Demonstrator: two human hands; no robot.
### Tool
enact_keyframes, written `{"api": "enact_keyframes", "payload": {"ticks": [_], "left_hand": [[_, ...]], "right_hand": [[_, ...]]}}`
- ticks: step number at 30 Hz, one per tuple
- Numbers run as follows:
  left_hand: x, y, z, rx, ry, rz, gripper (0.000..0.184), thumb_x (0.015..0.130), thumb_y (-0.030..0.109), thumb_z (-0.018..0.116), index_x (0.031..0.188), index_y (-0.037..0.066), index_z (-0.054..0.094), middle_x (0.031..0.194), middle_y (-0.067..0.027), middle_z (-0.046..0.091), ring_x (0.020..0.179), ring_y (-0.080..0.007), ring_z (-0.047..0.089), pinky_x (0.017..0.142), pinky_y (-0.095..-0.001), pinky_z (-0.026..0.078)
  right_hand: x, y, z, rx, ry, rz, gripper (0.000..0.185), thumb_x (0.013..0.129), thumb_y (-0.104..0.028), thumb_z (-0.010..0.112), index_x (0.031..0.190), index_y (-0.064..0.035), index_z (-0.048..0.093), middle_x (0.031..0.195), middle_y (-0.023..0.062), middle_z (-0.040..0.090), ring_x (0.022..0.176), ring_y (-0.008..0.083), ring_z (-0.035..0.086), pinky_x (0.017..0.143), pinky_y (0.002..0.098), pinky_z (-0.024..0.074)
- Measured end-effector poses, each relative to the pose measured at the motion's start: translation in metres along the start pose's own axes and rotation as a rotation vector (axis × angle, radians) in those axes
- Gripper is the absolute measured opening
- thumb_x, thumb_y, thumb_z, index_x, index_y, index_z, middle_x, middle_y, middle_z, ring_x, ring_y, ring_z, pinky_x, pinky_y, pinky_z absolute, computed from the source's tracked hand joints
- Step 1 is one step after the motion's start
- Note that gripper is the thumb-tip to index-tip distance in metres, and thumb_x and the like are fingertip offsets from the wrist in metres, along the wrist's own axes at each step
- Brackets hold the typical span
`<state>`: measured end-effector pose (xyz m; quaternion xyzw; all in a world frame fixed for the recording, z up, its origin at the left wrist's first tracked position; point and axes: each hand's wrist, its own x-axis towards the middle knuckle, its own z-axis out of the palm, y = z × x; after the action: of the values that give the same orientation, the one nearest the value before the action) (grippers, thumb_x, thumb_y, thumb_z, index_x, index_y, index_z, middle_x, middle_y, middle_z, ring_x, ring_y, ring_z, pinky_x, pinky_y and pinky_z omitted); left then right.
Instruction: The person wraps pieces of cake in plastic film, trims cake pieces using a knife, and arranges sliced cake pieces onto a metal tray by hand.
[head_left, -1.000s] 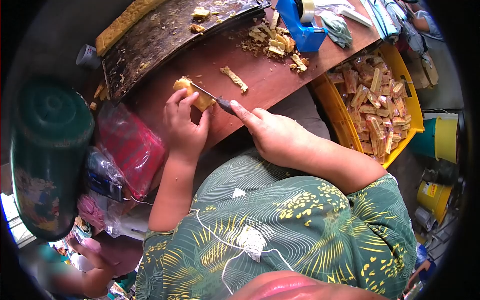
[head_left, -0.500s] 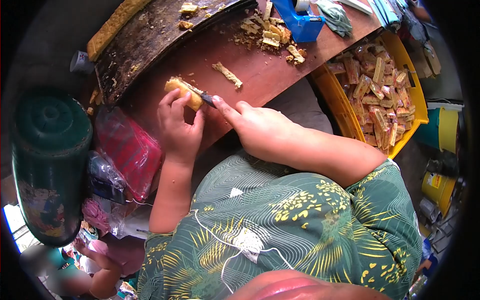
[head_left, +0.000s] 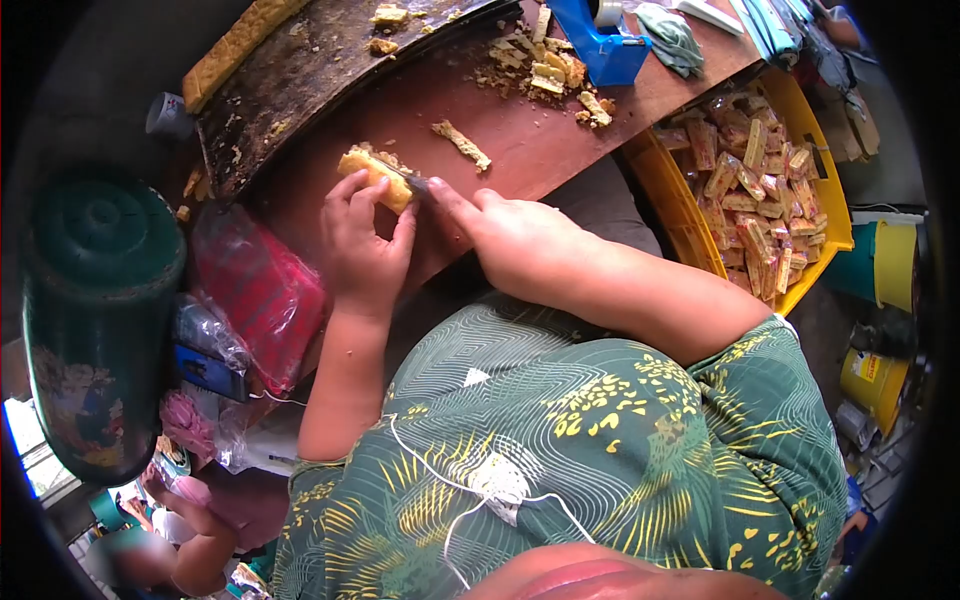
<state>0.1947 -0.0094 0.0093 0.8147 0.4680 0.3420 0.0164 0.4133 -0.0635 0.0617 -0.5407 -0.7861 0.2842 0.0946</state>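
Observation:
My left hand (head_left: 362, 240) grips a yellow, bar-shaped piece of cake (head_left: 372, 180) between thumb and fingers, just above the brown tabletop. In my right hand (head_left: 515, 240) is a knife (head_left: 416, 186), its dark blade against the far long side of the bar, with the index finger stretched along it. Crumbly matter shows along that cut side. The knife's handle is hidden inside my right hand. Just beyond the bar lies a loose trimmed strip (head_left: 462, 146) of the same cake.
A dark baking tray (head_left: 300, 95) holds a long cake slab (head_left: 235, 55). Scraps (head_left: 548, 75) lie by a blue tape dispenser (head_left: 600, 45). A yellow crate (head_left: 690, 220) of wrapped bars stands right. A green cylinder (head_left: 105, 240) and red plastic packet (head_left: 255, 290) are left; another person (head_left: 205, 540) sits behind.
The knife has shifted slightly along the bar's far side, and more crumbly matter shows at that edge. Both hands keep their hold. The whole view has moved a little.

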Motion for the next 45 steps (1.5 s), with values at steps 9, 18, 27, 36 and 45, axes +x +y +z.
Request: {"api": "enact_keyframes", "payload": {"ticks": [9,18,27,36,45], "left_hand": [[-0.001,0.001,0.001,0.006,0.009,-0.016,0.041,0.079,0.019,0.086,0.114,0.01,0.066,0.128,-0.0115,0.061,0.116,-0.0342,0.06,0.1,-0.045,0.05],[0.0,0.001,0.0,-0.02,0.016,-0.028,0.042,0.077,0.017,0.086,0.113,0.01,0.067,0.128,-0.0109,0.061,0.115,-0.0345,0.061,0.1,-0.0453,0.05],[0.003,0.003,-0.004,-0.105,0.022,-0.107,0.084,0.075,0.036,0.09,0.142,0.011,0.045,0.141,-0.0197,0.044,0.123,-0.0383,0.055,0.101,-0.0489,0.051],[0.04,0.018,-0.004,-0.012,-0.247,-0.384,0.096,0.082,0.03,0.081,0.157,0.009,0.024,0.151,-0.0236,0.034,0.136,-0.0432,0.047,0.11,-0.0501,0.046],[0.036,0.02,-0.02,0.063,-0.27,-0.388,0.11,0.079,0.055,0.081,0.16,0.011,0.02,0.156,-0.0208,0.034,0.132,-0.0462,0.053,0.105,-0.053,0.049]], "right_hand": [[-0.011,0.015,-0.012,0.195,0.084,0.02,0.07,0.093,0.001,0.051,0.16,-0.0087,0.033,0.11,0.0259,0.064,0.1,0.0436,0.065,0.088,0.0494,0.0529],[0.015,-0.004,-0.012,-0.03,-0.085,0.058,0.074,0.093,-0.006,0.054,0.162,-0.0058,0.028,0.117,0.0268,0.065,0.107,0.043,0.067,0.092,0.0489,0.0552],[-0.01,0.031,-0.022,0.221,0.179,0.055,0.066,0.094,-0.001,0.054,0.158,-0.0094,0.039,0.114,0.0237,0.066,0.102,0.0413,0.065,0.091,0.0461,0.0531],[-0.025,0.049,-0.029,0.134,0.167,0.113,0.064,0.095,-0.003,0.054,0.157,-0.0133,0.041,0.118,0.0219,0.066,0.107,0.0407,0.066,0.093,0.047,0.0539],[-0.032,0.051,-0.015,0.156,0.112,0.014,0.058,0.099,-0.009,0.052,0.156,-0.0154,0.043,0.116,0.0214,0.067,0.105,0.0422,0.067,0.09,0.0498,0.0549]]}}
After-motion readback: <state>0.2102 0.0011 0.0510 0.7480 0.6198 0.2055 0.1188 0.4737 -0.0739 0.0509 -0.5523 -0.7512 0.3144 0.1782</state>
